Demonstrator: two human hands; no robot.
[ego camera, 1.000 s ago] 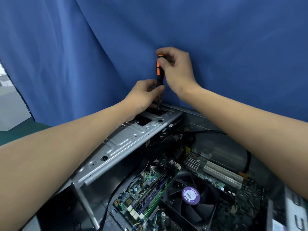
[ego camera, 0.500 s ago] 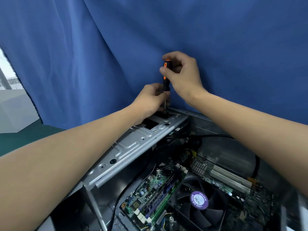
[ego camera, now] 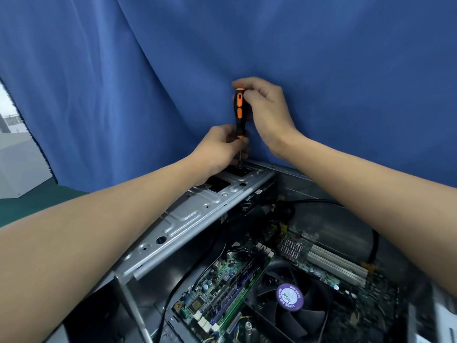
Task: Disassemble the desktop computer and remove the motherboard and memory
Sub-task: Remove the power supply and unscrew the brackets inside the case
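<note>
An open desktop case lies before me, with a grey metal drive bracket [ego camera: 188, 219] running along its left side. A black and orange screwdriver [ego camera: 239, 112] stands upright with its tip on a screw at the bracket's far end. My right hand [ego camera: 267, 112] grips the top of the handle. My left hand [ego camera: 220, 147] pinches the lower handle and shaft. Below lies the green motherboard [ego camera: 217, 293] with memory sticks [ego camera: 237, 295] in their slots and a black CPU fan [ego camera: 291, 308] with a purple label.
A blue cloth [ego camera: 222, 45] hangs just behind the case. White expansion slots [ego camera: 333, 263] and a black cable [ego camera: 373, 243] lie at the right inside the case. Green table surface [ego camera: 32, 204] shows at the left.
The view has shifted, so hands and case sit lower and further right in frame. Both hands stay on the screwdriver, whose tip remains on the bracket's far end.
</note>
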